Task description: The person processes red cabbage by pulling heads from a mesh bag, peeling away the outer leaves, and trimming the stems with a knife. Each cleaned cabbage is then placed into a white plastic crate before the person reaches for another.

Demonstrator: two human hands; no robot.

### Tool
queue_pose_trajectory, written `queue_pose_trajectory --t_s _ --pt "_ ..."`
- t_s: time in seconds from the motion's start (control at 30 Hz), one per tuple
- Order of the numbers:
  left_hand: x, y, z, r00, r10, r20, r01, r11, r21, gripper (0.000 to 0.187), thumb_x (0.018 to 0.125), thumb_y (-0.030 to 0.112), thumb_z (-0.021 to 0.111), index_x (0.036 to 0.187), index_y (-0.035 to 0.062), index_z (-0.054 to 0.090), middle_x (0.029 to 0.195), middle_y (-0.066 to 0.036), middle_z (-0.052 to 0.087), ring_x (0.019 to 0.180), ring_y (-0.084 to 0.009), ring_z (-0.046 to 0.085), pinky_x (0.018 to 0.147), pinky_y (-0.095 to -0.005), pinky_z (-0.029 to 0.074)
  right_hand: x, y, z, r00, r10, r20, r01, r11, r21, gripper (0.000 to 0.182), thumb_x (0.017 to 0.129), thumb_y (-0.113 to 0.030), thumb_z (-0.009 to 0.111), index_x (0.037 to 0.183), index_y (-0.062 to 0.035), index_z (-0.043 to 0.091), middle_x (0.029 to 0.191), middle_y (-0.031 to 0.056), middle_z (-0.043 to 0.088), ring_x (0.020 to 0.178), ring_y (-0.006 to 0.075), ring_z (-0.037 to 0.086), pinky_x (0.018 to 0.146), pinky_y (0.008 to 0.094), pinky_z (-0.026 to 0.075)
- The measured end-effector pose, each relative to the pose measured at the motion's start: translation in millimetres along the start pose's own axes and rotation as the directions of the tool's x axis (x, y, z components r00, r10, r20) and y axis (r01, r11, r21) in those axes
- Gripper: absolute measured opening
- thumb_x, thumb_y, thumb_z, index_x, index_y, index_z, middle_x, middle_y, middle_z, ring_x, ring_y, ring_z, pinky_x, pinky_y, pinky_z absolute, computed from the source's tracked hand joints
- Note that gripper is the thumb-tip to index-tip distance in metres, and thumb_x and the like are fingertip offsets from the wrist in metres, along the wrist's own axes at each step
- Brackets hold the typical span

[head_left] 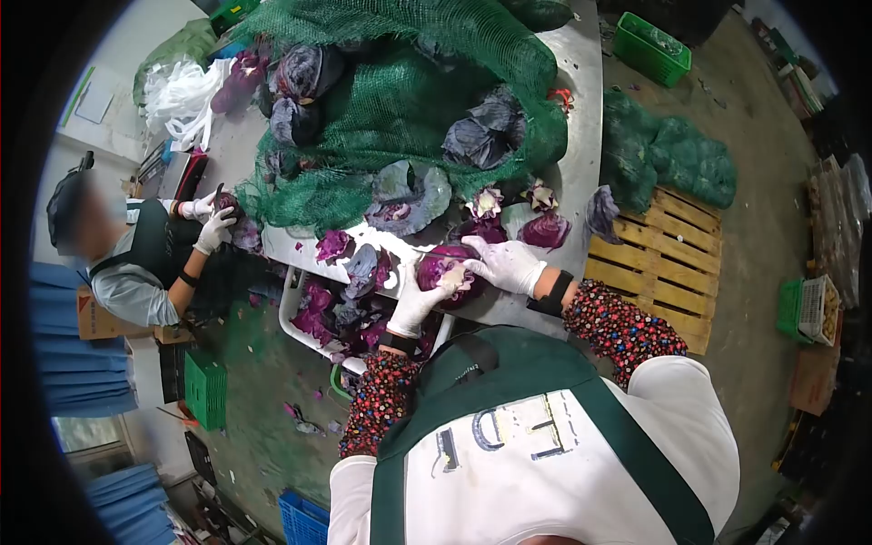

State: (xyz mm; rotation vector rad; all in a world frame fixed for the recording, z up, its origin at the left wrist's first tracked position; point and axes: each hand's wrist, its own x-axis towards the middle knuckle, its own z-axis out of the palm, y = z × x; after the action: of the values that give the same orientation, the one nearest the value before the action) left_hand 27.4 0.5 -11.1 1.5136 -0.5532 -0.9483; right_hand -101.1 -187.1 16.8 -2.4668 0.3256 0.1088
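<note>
A purple cabbage (450, 262) with a pale cut base is at the table's near edge, in front of my body. My left hand (420, 302), in a white glove, is closed on its near left side. My right hand (506, 265), also gloved, is at the upper right of the cabbage with its fingers bent. From its fingertips a thin dark strip that looks like a knife blade (434, 253) lies across the cabbage; the handle is hidden. Beside the hands are trimmed cabbages (545, 230) and loose outer leaves (406, 198).
A green mesh sack (363, 109) with cabbages covers much of the metal table (581, 118). A white-rimmed cart (292, 313) of purple leaves stands below its edge. At left a co-worker (136, 272) holds a cabbage. Full sacks (677, 159) and a wooden pallet (654, 263) lie at right.
</note>
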Motion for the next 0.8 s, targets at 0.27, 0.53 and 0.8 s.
queue_pose_trajectory --t_s 0.27,0.53,0.8 --pt "9 9 4 0.988 0.004 0.155 0.016 0.992 -0.127 0.077 0.074 0.015 0.082 0.134 0.002 0.036 0.119 -0.011 0.058 0.105 -0.0169 0.059 0.09 -0.0317 0.051 15 13 10 0.981 -0.195 0.013 0.195 0.968 -0.158 0.061 0.096 -0.047 0.043 0.144 -0.0108 0.03 0.076 0.0173 0.068 0.064 0.035 0.066 0.055 0.0448 0.052" --pt "21 5 0 0.995 -0.05 0.081 0.054 0.997 -0.046 0.076 0.072 0.019 0.084 0.131 0.0008 0.039 0.116 -0.011 0.059 0.103 -0.0164 0.059 0.09 -0.0314 0.05 38 21 7 0.987 -0.159 0.025 0.161 0.982 -0.101 0.047 0.098 -0.046 0.039 0.133 -0.0148 0.043 0.079 0.019 0.068 0.07 0.038 0.066 0.062 0.048 0.052" --pt "11 3 14 0.98 0.188 0.065 -0.19 0.793 0.579 0.088 0.067 0.024 0.084 0.137 -0.0008 0.038 0.127 -0.014 0.052 0.116 -0.0227 0.053 0.101 -0.0354 0.042 67 55 26 1.0 0.009 0.017 -0.007 0.986 -0.165 0.033 0.095 -0.021 0.042 0.121 -0.0081 0.057 0.122 0.0159 0.06 0.1 0.0327 0.064 0.083 0.0422 0.051"
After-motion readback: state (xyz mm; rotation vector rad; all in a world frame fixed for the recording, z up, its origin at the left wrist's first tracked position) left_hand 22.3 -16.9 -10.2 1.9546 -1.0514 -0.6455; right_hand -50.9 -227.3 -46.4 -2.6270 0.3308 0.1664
